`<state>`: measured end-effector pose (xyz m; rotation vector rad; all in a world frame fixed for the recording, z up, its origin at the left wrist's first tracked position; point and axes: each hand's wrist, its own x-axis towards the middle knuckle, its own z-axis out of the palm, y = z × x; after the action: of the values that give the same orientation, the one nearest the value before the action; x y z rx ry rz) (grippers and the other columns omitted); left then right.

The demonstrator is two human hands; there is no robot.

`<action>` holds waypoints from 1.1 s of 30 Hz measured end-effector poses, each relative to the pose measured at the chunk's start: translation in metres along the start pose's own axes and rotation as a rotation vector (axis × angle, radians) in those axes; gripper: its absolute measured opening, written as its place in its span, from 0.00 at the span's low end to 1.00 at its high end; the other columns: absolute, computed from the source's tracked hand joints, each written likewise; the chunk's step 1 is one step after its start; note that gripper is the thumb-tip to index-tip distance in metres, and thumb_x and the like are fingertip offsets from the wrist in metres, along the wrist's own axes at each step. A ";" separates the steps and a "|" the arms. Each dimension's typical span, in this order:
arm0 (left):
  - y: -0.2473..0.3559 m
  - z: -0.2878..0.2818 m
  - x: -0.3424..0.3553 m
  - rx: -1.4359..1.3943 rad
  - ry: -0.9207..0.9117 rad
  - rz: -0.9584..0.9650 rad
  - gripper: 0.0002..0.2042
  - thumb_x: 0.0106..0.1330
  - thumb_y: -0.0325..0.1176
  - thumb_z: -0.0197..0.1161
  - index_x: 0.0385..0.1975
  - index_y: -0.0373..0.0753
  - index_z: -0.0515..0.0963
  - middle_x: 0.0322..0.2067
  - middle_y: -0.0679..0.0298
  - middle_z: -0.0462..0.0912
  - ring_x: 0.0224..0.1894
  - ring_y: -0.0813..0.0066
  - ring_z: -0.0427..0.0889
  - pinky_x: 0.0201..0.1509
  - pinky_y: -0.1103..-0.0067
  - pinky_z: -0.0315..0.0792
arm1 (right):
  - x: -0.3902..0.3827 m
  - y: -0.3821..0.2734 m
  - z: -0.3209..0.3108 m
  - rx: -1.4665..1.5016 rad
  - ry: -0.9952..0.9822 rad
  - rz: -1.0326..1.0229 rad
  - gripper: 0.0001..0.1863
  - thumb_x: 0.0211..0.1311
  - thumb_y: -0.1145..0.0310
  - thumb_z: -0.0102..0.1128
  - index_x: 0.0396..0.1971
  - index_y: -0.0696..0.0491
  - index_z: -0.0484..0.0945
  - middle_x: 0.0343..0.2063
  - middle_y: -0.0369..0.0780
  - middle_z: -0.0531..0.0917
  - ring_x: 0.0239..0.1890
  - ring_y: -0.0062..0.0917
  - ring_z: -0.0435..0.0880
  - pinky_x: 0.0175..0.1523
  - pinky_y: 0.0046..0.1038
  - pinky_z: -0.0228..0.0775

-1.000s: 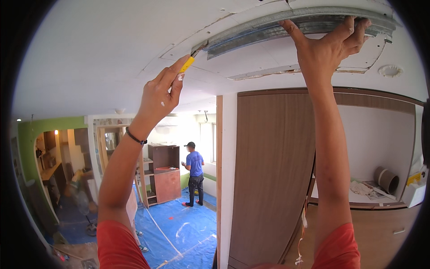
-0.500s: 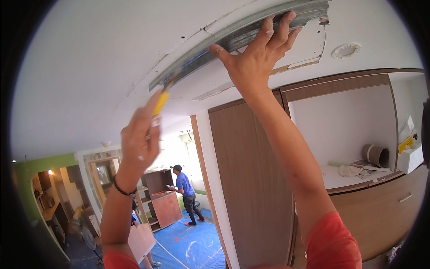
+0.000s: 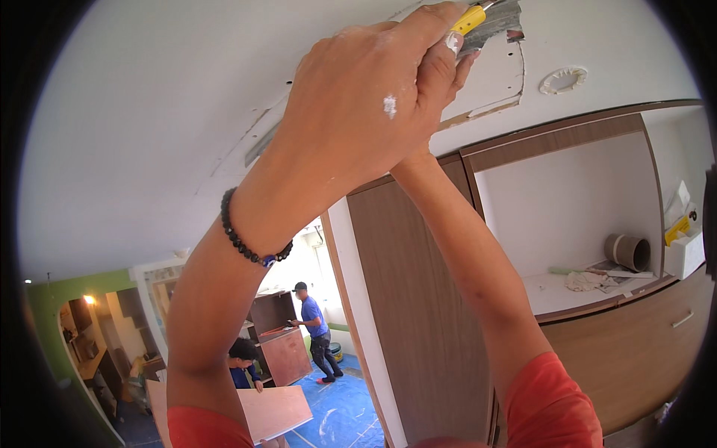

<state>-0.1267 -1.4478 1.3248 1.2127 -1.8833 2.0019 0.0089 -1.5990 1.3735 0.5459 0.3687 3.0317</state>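
My left hand (image 3: pixel 366 104), with a dark beaded bracelet at its wrist, is raised to the ceiling and closed around a yellow-handled utility knife (image 3: pixel 469 20). The knife's metal end points up to the right, over the far end of a grey metal channel (image 3: pixel 502 28) lying along the ceiling. My right hand (image 3: pixel 463 73) is mostly hidden behind the left; a few fingertips show beside the channel, which it holds up. White smears mark the left hand. Most of the channel is covered by my hands; its other end shows past my left forearm.
Cut lines border a ceiling panel (image 3: pixel 485 112); a round ceiling hole (image 3: pixel 563 80) lies to its right. A brown wardrobe (image 3: pixel 418 299) and open cabinet (image 3: pixel 567 209) stand ahead. Below left, one person (image 3: pixel 314 321) stands by a cabinet, and another (image 3: pixel 243 366) is near a board (image 3: pixel 276 411).
My left hand has swung up and right with the knife, from the channel's near-left end to its right end, and now covers my right hand. A second person with a board has come into view.
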 end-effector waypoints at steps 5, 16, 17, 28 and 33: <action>0.004 0.004 -0.001 0.126 0.000 0.029 0.18 0.75 0.30 0.52 0.54 0.19 0.76 0.21 0.46 0.82 0.20 0.59 0.84 0.25 0.71 0.77 | -0.012 -0.003 0.011 0.039 0.001 0.047 0.42 0.71 0.53 0.58 0.77 0.54 0.53 0.80 0.51 0.39 0.77 0.66 0.32 0.68 0.73 0.36; -0.013 0.022 -0.026 0.225 0.143 0.074 0.17 0.75 0.30 0.53 0.56 0.26 0.77 0.26 0.48 0.84 0.22 0.59 0.84 0.28 0.71 0.78 | -0.005 0.000 -0.003 0.021 -0.026 -0.050 0.45 0.68 0.47 0.63 0.73 0.58 0.52 0.73 0.54 0.49 0.76 0.57 0.42 0.73 0.67 0.33; -0.016 0.021 -0.030 0.236 0.140 0.064 0.16 0.74 0.30 0.54 0.56 0.27 0.77 0.27 0.48 0.84 0.22 0.59 0.83 0.28 0.71 0.78 | -0.003 -0.004 -0.004 0.028 -0.018 -0.063 0.45 0.68 0.47 0.63 0.73 0.58 0.52 0.72 0.54 0.50 0.76 0.56 0.43 0.73 0.67 0.32; -0.036 0.000 -0.084 0.362 0.095 -0.099 0.16 0.74 0.30 0.55 0.58 0.34 0.77 0.33 0.50 0.86 0.24 0.58 0.83 0.30 0.71 0.78 | 0.009 -0.020 -0.010 -0.055 0.020 -0.039 0.36 0.63 0.62 0.64 0.65 0.61 0.59 0.72 0.59 0.54 0.78 0.55 0.47 0.77 0.63 0.38; -0.056 -0.002 -0.112 0.451 0.072 -0.207 0.18 0.73 0.31 0.58 0.62 0.45 0.77 0.35 0.55 0.86 0.25 0.58 0.83 0.32 0.70 0.78 | 0.005 -0.029 -0.025 -0.113 -0.169 0.044 0.61 0.38 0.60 0.86 0.69 0.55 0.52 0.74 0.56 0.47 0.77 0.56 0.45 0.77 0.64 0.38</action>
<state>-0.0192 -1.3882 1.2988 1.3438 -1.2474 2.3844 -0.0047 -1.5757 1.3455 0.8046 0.1790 2.9939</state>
